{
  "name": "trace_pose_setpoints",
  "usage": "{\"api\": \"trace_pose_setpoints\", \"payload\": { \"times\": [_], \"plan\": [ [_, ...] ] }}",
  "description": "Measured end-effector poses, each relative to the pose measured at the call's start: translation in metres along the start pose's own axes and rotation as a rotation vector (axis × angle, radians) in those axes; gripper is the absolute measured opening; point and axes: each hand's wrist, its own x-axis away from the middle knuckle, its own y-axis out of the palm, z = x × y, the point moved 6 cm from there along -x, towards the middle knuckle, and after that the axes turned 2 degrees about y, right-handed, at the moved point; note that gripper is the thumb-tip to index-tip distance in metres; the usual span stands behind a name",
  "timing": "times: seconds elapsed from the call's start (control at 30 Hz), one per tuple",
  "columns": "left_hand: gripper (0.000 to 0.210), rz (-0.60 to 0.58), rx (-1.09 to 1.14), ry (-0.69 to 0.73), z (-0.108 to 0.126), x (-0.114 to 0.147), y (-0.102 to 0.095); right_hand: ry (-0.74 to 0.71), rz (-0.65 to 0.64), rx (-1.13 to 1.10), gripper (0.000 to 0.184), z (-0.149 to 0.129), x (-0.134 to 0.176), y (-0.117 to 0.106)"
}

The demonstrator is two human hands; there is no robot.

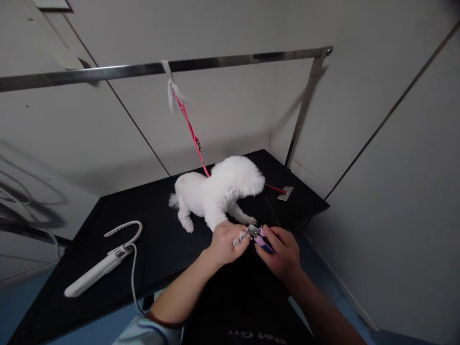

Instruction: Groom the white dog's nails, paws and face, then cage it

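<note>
A white fluffy dog [204, 194] is on the black table, its head turned to the right. My left hand [227, 243] is closed around one of its front paws [240, 237], with the toes showing past my fingers. In my right hand [282, 251] is a pair of nail clippers [264, 243] with pink and dark blue handles. The metal clipper head is right at the paw's toes; whether a nail sits between the blades is too small to tell. The other front paw [247, 219] rests on the table just behind.
A pink leash [189, 125] runs from the dog up to a metal bar [223, 62]. On the black table [158, 249] lie a white corded clipper-like device [98, 270] at left and a slicker brush [285, 193] at right. Walls stand behind and to the right.
</note>
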Motion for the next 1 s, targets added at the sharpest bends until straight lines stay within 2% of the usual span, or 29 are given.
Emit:
{"api": "trace_pose_setpoints", "payload": {
  "times": [0.13,0.23,0.43,0.6,0.7,0.9,1.0],
  "plan": [
    [0.012,0.028,-0.009,0.009,0.002,0.0,0.001,0.086,-0.076,-0.154,0.039,0.013,0.003,0.01],
    [0.011,0.035,-0.02,-0.001,0.002,-0.001,0.001,0.177,-0.031,-0.166,0.045,0.022,0.005,0.007],
    [0.017,0.017,-0.063,-0.016,0.001,-0.003,0.003,0.098,-0.026,-0.136,0.047,0.008,0.008,0.0],
    [0.02,-0.009,-0.082,-0.019,0.001,-0.002,0.005,0.104,-0.03,-0.109,0.041,0.004,0.009,0.003],
    [0.02,-0.006,-0.078,-0.017,0.001,-0.001,0.005,0.095,-0.066,-0.189,0.04,0.007,0.007,0.008],
    [0.019,0.019,-0.11,-0.031,0.001,-0.002,0.007,0.215,-0.018,-0.188,0.044,0.019,0.014,0.007],
    [0.023,-0.008,-0.133,-0.032,0.003,-0.003,0.009,0.185,-0.013,-0.149,0.047,0.014,0.019,0.005]
  ]
}}
